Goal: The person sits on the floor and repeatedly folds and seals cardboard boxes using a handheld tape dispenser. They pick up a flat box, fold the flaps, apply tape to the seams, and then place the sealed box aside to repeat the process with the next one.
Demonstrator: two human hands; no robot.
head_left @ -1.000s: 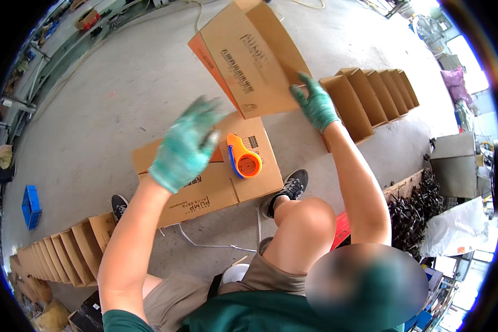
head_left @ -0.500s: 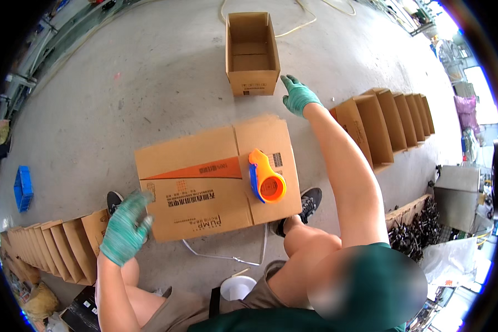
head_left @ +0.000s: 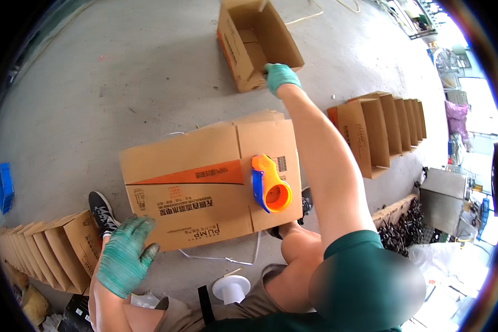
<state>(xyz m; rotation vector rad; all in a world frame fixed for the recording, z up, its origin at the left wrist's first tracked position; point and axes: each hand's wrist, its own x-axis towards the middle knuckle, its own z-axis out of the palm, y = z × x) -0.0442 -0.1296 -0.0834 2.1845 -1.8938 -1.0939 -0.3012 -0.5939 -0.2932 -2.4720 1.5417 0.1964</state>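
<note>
My right hand point(head_left: 282, 77), in a green glove, reaches forward and grips the near rim of an open cardboard carton point(head_left: 243, 60) on the floor. The carton stands at an angle, its open top facing up. Nearer to me lies a stack of flattened cardboard cartons point(head_left: 199, 210) with an orange stripe and dark print. An orange and blue tape dispenser point(head_left: 273, 188) rests on the right part of this stack. At its lower left corner is my left hand point(head_left: 126, 252), also gloved, fingers stretched and thumb apart, holding nothing. Whether it touches the cardboard is hard to tell.
Rows of opened cartons stand on the right point(head_left: 379, 133) and at the lower left. A blue crate point(head_left: 4, 187) sits on the floor at far left. White strapping point(head_left: 221, 258) and a white spool point(head_left: 231, 289) lie between my legs. Dark metal parts fill a wooden box point(head_left: 390, 213).
My right hand has moved left onto the far carton's rim and closed on it. The carton has turned. My left hand has shifted slightly lower beside the flat cartons.
</note>
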